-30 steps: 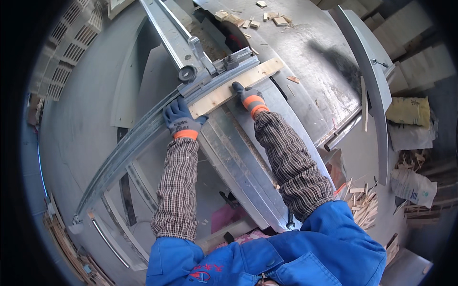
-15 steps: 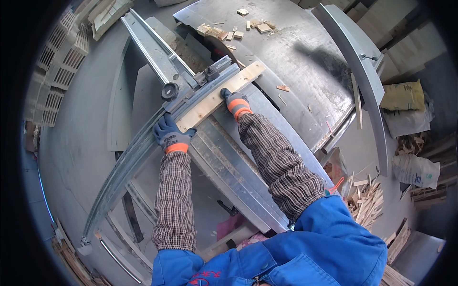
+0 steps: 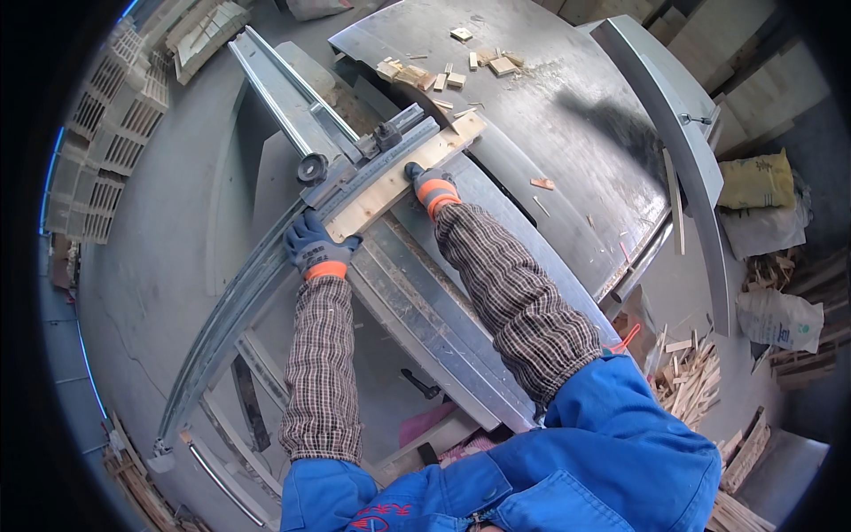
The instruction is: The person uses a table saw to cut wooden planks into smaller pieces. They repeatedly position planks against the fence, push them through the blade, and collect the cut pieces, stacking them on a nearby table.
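A pale wooden board (image 3: pixel 379 197) lies slantwise along a grey metal fence (image 3: pixel 377 168) on the sliding carriage of a table saw. My left hand (image 3: pixel 317 244), in a dark grey glove with an orange cuff, grips the board's near end, its fingers by the fence and its thumb across the end. My right hand (image 3: pixel 433 186), gloved the same way, is closed on the board's right edge farther along. The board's far end reaches the saw table (image 3: pixel 567 115). Whether the blade touches it cannot be made out.
Several wood offcuts (image 3: pixel 503 66) lie on the saw table's far part. A long curved-looking metal fence (image 3: pixel 660 115) bounds its right side. Scrap strips (image 3: pixel 691 377) are heaped on the floor at right, near filled sacks (image 3: pixel 753 182). Slatted stacks (image 3: pixel 115 133) stand at far left.
The board, fence and both hands have shifted slightly left and nearer relative to the saw table. Both hands keep their hold on the board. The whole view has also moved a little.
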Tool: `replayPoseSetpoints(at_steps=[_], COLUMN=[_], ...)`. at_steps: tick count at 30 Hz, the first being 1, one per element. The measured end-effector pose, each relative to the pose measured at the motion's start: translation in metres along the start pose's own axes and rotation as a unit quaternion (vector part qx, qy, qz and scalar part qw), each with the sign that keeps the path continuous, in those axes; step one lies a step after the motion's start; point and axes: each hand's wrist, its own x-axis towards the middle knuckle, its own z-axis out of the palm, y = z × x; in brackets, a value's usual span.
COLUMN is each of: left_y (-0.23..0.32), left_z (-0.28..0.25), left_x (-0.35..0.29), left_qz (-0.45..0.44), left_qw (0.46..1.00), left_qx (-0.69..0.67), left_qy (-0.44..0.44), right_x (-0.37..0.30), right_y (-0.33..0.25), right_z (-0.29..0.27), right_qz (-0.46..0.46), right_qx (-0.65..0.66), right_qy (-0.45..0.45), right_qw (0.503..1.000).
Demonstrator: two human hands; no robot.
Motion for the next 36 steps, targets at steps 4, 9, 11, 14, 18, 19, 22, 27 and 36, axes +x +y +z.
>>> replayPoseSetpoints(at_steps=[4,9,11,14,18,19,22,27,36], left_y=[0.002,0.001,0.003,0.004,0.006,0.004,0.003,0.009,0.025], left_z=[-0.004,-0.005,-0.008,-0.01,-0.008,-0.006,-0.006,0.004,0.036], left_x=[-0.002,0.0,-0.001,-0.003,0.0,-0.001,-0.003,-0.015,-0.046], left_qz=[0.003,0.003,-0.006,-0.004,0.01,-0.002,-0.005,0.015,0.056], left_qw=[1.0,1.0,1.0,0.999,0.999,0.999,0.999,0.999,0.996], left_qx=[-0.003,0.005,0.011,0.03,0.037,0.041,0.039,0.022,-0.059], left_qy=[-0.003,0.005,-0.007,0.014,0.033,0.035,0.03,0.029,-0.045], right_x=[0.004,0.008,0.007,0.007,0.024,0.021,0.018,0.023,-0.042], right_y=[0.001,0.0,0.001,0.001,0.01,0.01,0.012,0.025,0.061], right_z=[0.0,-0.001,0.001,0.003,0.007,0.011,0.012,0.012,-0.002], right_qz=[0.015,-0.011,-0.021,-0.023,-0.032,-0.041,-0.016,-0.023,-0.086], right_qx=[-0.015,-0.014,-0.018,-0.032,-0.051,-0.052,-0.001,0.005,-0.013], right_qy=[0.004,0.004,0.019,0.024,0.035,0.041,0.012,0.03,0.026], right_qw=[1.0,1.0,0.999,0.999,0.998,0.997,1.0,0.999,0.996])
